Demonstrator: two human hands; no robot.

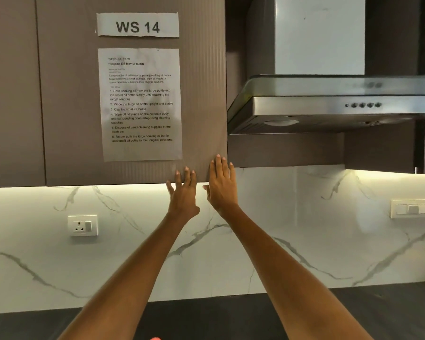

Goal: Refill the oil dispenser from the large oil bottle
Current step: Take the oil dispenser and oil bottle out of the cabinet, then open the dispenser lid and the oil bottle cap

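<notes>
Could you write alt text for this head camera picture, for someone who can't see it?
Two bare hands, left hand and right hand, reach up with straight fingers to a brown wall cabinet door bearing a taped instruction sheet. A steel range hood hangs to the right.

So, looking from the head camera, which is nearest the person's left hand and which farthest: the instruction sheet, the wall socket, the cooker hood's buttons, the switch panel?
From the left hand, in the picture plane:
1. Instruction sheet, just above, on the cabinet door.
2. Wall socket, lower left, on the marble wall.
3. Hood buttons, upper right.
4. Switch panel, far right.
</notes>
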